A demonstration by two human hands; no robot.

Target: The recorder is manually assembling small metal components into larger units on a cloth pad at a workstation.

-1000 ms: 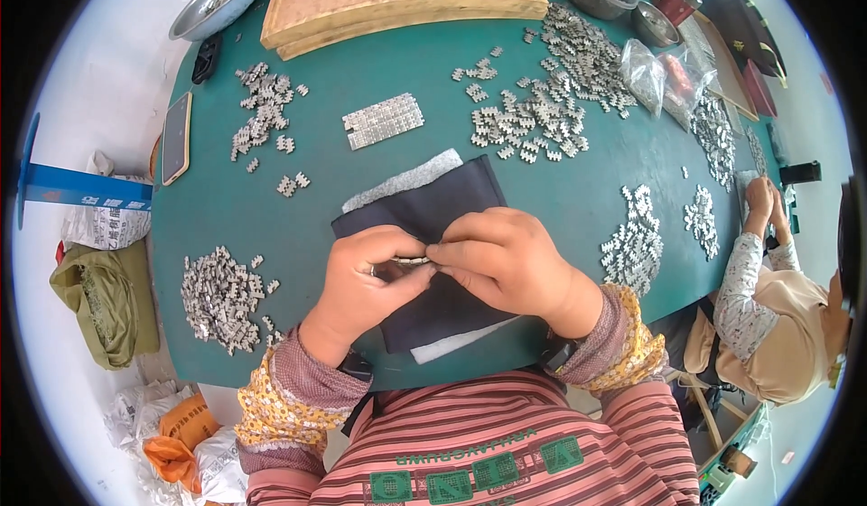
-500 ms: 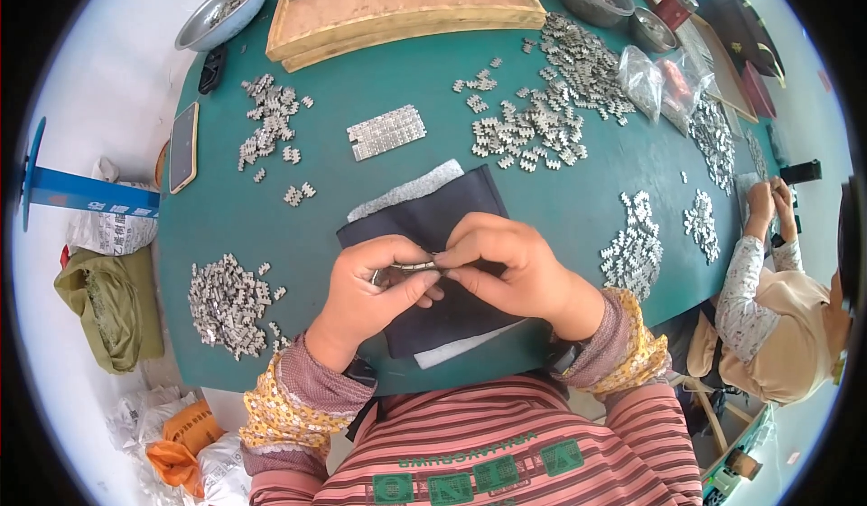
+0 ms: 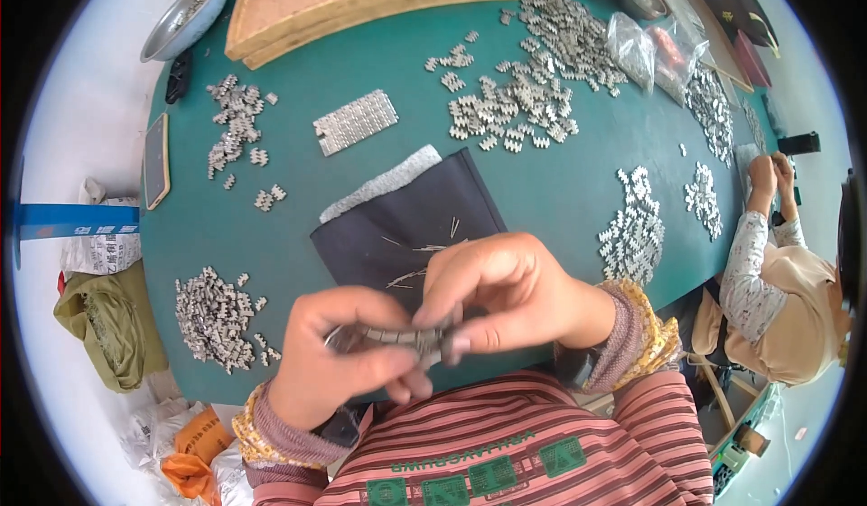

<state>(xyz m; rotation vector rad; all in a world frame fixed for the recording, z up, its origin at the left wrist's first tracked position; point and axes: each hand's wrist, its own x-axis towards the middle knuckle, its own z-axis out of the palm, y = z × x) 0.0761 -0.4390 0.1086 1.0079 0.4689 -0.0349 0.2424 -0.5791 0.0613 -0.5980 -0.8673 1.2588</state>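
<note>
1. My left hand [image 3: 339, 352] is curled closed around a short metal band [image 3: 388, 335], thumb on the near side and fingers on the far side; most of the band's length lies in this grip.
2. My right hand [image 3: 510, 289] pinches the band's right end between thumb and fingertips, with little gap between them; blur hides exactly where they touch.
3. The band lies between my two hands, just in front of my striped shirt [image 3: 533, 416]. Its long axis runs left to right across my body, pointing out of my left grip toward my right fingertips.
4. Neither hand is apart from it: the left covers one end, the right meets the other.
5. Beyond my hands, thin metal pins [image 3: 406, 278] lie scattered on a dark cloth [image 3: 361, 249], nearer my right hand.
6. Farther out, past the cloth, a flat block of small metal pieces [image 3: 356, 122] sits on the green table [image 3: 280, 253].
</note>
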